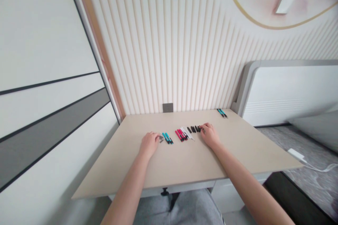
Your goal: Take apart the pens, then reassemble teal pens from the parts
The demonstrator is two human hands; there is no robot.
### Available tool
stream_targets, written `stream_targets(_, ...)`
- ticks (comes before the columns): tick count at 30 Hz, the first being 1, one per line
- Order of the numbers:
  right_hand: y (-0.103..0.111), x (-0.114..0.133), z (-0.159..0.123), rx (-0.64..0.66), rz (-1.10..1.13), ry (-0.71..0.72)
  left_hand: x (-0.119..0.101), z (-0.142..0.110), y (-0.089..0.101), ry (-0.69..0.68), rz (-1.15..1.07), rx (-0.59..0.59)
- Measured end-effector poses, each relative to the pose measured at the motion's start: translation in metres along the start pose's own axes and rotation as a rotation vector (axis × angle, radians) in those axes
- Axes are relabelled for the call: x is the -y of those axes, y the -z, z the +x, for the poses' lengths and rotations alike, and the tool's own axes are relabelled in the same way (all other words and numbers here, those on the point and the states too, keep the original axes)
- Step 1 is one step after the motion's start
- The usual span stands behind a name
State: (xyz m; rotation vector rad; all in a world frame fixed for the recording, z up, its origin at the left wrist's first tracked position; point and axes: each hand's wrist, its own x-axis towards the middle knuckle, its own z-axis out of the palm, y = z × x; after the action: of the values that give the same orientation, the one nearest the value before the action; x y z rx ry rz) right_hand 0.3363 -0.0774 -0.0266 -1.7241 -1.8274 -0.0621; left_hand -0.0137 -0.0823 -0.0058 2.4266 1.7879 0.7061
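Note:
My left hand (149,143) rests on the beige table (185,161), fingers curled beside small grey parts (161,138) and two teal pens (167,137). My right hand (209,134) lies to the right, fingertips at a row of short black pieces (193,129). Between the hands lie red pens (180,134) and white pens (186,132). What the fingers hold, if anything, is too small to make out.
Two more teal pens (222,113) lie at the table's far right corner. A grey wall socket (167,107) sits on the ribbed wall behind. A white bed headboard (287,91) stands at right, with a white charger and cable (298,154) on the floor.

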Motion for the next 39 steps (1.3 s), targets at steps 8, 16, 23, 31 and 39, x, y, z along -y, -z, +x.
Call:
stream_targets(8, 0.0, 0.007, -0.002, 0.023, 0.003, 0.079, -0.001, -0.001, 0.0, -0.029, -0.013, -0.012)
stream_targets(16, 0.0, -0.003, 0.001, -0.04, 0.058, -0.012, -0.002, 0.003, -0.001, 0.005, -0.146, -0.07)
stream_targets(23, -0.001, -0.014, 0.002, -0.107, 0.062, -0.111, -0.002, 0.007, 0.0, 0.074, -0.328, -0.229)
stream_targets(31, -0.002, -0.015, 0.002, -0.093, 0.088, -0.124, -0.003, 0.008, -0.001, 0.093, -0.431, -0.261)
stream_targets(39, -0.002, -0.015, 0.002, -0.069, 0.087, -0.126, -0.005, 0.009, -0.001, 0.026, -0.457, -0.271)
